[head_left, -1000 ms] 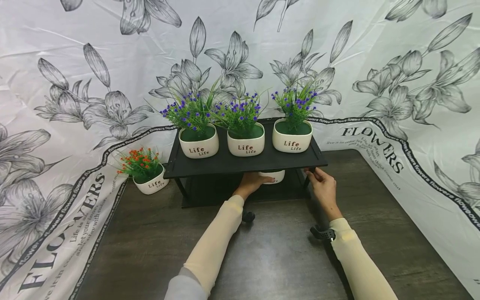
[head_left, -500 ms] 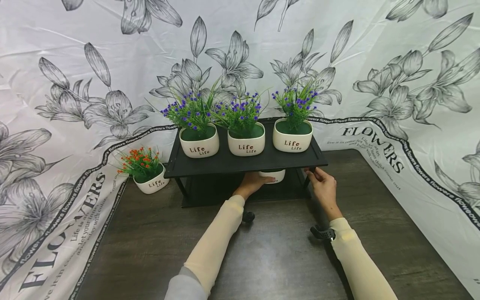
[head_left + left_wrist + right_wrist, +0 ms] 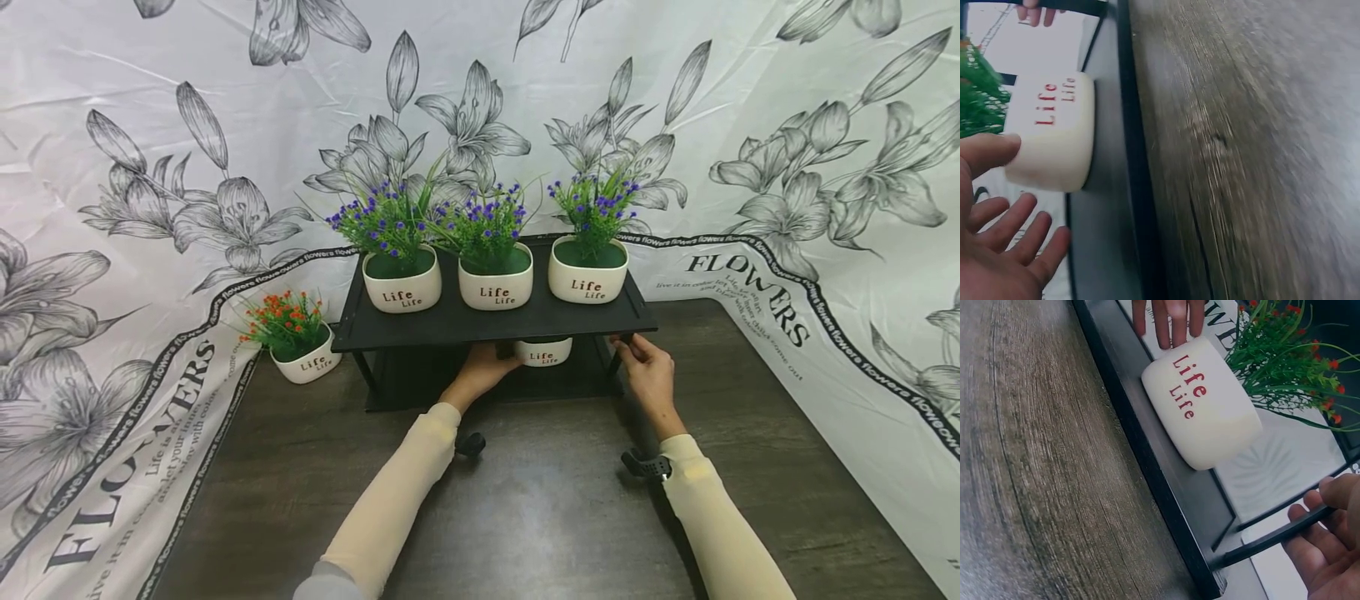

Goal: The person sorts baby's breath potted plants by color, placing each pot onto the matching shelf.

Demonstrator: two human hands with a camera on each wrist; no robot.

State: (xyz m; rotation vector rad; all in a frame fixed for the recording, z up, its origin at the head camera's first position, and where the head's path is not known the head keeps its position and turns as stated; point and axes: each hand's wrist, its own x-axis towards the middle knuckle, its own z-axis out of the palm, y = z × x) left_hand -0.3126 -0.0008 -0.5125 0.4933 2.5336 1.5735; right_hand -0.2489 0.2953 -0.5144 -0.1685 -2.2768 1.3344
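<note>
On the lower tier of a black two-tier shelf [image 3: 480,328] stands a white "Life" pot [image 3: 545,353] with orange-red flowers [image 3: 1329,365], upright. My left hand [image 3: 480,371] reaches under the top tier, just left of this pot. In the left wrist view its fingers are spread apart and relaxed, and the thumb lies at the pot's edge; whether it touches I cannot tell. My right hand [image 3: 647,371] grips the shelf's right front post [image 3: 1269,540], fingers and thumb curled round it. The top tier hides the lower pot's flowers in the head view.
Three white pots [image 3: 495,287] with purple flowers stand in a row on the top tier. Another pot [image 3: 307,362] with orange flowers sits on the dark wooden table [image 3: 540,500], left of the shelf. A flower-printed cloth [image 3: 247,108] hangs behind.
My left hand has let go of the lower pot and drawn back to the left, uncovering the pot's lettering. The right hand keeps its place on the post.
</note>
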